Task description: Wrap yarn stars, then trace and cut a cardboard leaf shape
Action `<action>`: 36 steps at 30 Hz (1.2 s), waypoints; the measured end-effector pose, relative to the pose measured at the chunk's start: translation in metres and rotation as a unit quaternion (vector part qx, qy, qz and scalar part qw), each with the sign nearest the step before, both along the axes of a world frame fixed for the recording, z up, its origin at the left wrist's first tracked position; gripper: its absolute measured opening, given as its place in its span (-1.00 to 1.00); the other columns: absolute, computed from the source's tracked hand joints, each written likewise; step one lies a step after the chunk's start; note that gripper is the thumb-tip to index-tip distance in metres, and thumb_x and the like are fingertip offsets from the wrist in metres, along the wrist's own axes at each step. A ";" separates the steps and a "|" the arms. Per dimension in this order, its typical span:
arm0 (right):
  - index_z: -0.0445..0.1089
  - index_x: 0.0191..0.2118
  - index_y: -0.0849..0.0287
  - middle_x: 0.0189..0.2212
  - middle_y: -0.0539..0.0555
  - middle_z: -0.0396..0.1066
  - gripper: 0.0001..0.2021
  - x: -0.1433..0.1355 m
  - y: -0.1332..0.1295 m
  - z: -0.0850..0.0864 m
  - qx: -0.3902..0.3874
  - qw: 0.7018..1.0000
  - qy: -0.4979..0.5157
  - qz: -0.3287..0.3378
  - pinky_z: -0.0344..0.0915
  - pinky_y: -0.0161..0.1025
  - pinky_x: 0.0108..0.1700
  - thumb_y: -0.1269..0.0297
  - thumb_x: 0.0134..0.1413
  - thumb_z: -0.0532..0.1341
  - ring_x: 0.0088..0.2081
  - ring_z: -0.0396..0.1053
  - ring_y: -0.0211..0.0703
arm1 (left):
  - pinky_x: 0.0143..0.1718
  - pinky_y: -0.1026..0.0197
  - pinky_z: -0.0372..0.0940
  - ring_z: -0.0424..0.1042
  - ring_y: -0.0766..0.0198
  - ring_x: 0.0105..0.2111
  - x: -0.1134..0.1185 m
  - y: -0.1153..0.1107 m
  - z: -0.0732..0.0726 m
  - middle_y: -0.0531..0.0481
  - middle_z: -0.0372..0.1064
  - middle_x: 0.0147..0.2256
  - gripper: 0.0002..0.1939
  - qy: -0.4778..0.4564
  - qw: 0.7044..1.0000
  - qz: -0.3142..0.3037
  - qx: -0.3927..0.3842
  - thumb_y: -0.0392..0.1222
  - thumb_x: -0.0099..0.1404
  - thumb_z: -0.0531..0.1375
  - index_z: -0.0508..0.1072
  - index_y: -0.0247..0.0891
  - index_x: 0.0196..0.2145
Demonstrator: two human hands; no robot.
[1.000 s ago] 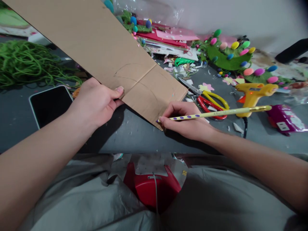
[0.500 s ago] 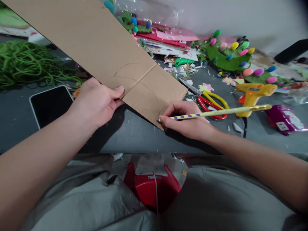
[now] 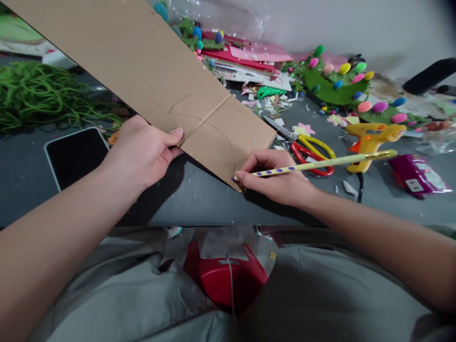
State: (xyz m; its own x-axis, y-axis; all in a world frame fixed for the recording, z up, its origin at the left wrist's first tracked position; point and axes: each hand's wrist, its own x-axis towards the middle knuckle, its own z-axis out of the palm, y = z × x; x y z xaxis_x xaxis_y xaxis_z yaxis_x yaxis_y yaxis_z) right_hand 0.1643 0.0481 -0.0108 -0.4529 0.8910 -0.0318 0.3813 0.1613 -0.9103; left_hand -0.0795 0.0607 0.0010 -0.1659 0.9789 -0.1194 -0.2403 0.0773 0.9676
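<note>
Brown cardboard (image 3: 117, 52), long sheet, runs slantwise over the table (image 3: 210, 211) from upper left to its near corner by the right hand (image 3: 276, 178). From my end I'd call it light and fairly stiff, with the crease (image 3: 213, 114) as the weak spot; it would likely fold there if lifted by one end. Matte face, so probably not slippery. Left hand (image 3: 140, 154): grip pinched on the near edge, thumb on top, fingers tucked under, just beside the crease. Good hold, I'd say: edge only, clear of most of the pencil curves (thin, faint, smudgeable I guess). For carrying I'd want a second hold past the crease.

Right hand: grip closed around the dotted pencil (image 3: 333, 162) low down, near its point, back end sticking out toward the glue gun (image 3: 368, 137). Pencil reads light and rigid, smooth barrel, fragile only at the lead. Point sits at the cardboard's near corner; can't tell if it's touching. Scissors (image 3: 315, 153) lie just beyond the right hand.
</note>
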 end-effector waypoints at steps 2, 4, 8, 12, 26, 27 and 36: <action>0.44 -0.41 0.18 -0.48 0.05 0.55 -0.77 0.002 0.003 0.003 -0.001 1.000 0.022 -0.003 0.33 -0.29 -0.46 0.16 0.10 0.40 -0.47 0.46 -0.21 | 0.29 -0.27 0.26 0.47 0.01 0.12 0.000 0.001 0.000 0.05 0.57 0.07 -0.36 0.004 1.000 -0.002 0.000 -0.67 0.01 0.23 0.58 -0.08 -0.05; 0.45 -0.39 0.17 -0.44 0.05 0.56 -0.76 0.007 0.009 0.008 0.043 0.997 0.045 -0.040 0.38 -0.27 -0.39 0.12 0.10 0.41 -0.42 0.50 -0.19 | 0.28 -0.26 0.28 0.47 0.02 0.12 -0.001 0.002 0.001 0.08 0.57 0.06 -0.38 0.003 1.000 0.001 0.003 -0.68 -0.01 0.23 0.59 -0.10 -0.09; 0.46 -0.35 0.16 -0.39 0.05 0.58 -0.80 0.017 0.014 0.026 0.148 0.983 0.065 -0.083 0.42 -0.27 -0.28 0.17 0.16 0.40 -0.34 0.54 -0.20 | 0.26 -0.21 0.33 0.49 0.02 0.09 -0.001 0.005 0.011 0.04 0.57 0.06 -0.54 0.001 1.000 0.019 0.000 -0.61 0.05 0.26 0.59 -0.19 -0.16; 0.46 -0.32 0.14 -0.36 0.07 0.58 -0.85 0.022 0.004 0.046 0.158 0.983 0.057 -0.067 0.44 -0.27 -0.30 0.23 0.20 0.38 -0.32 0.56 -0.20 | 0.24 -0.23 0.34 0.47 -0.07 0.14 -0.004 0.005 0.024 -0.04 0.59 0.04 -0.60 0.005 1.000 0.001 -0.005 -0.54 0.06 0.26 0.58 -0.24 -0.15; 0.59 -0.23 0.13 -0.34 0.02 0.61 -0.81 -0.023 -0.007 0.047 -0.054 0.977 -0.006 0.204 0.43 -0.33 -0.30 0.13 0.12 0.41 -0.32 0.53 -0.21 | 0.35 0.02 0.12 0.39 0.09 0.20 0.024 0.041 -0.010 -0.04 0.54 0.07 -0.54 0.134 0.980 -0.062 0.135 -0.45 0.19 0.14 0.47 -0.28 0.05; 0.59 -0.26 0.13 -0.38 0.01 0.59 -0.78 -0.027 -0.005 0.044 -0.053 0.980 -0.010 0.193 0.41 -0.35 -0.34 0.08 0.14 0.40 -0.35 0.52 -0.23 | 0.35 0.05 0.09 0.36 0.09 0.23 0.027 0.045 -0.014 -0.08 0.51 0.12 -0.52 0.145 0.977 -0.069 0.142 -0.47 0.20 0.12 0.47 -0.32 0.07; 0.44 -0.36 0.15 -0.47 0.00 0.52 -0.62 -0.061 0.003 0.027 -0.056 0.985 0.038 0.157 0.35 -0.33 -0.41 -0.09 0.07 0.41 -0.45 0.44 -0.26 | 0.35 0.05 0.07 0.34 0.08 0.23 0.037 0.051 -0.025 -0.02 0.55 0.04 -0.53 0.196 0.966 -0.046 0.163 -0.49 0.22 0.05 0.50 -0.22 0.02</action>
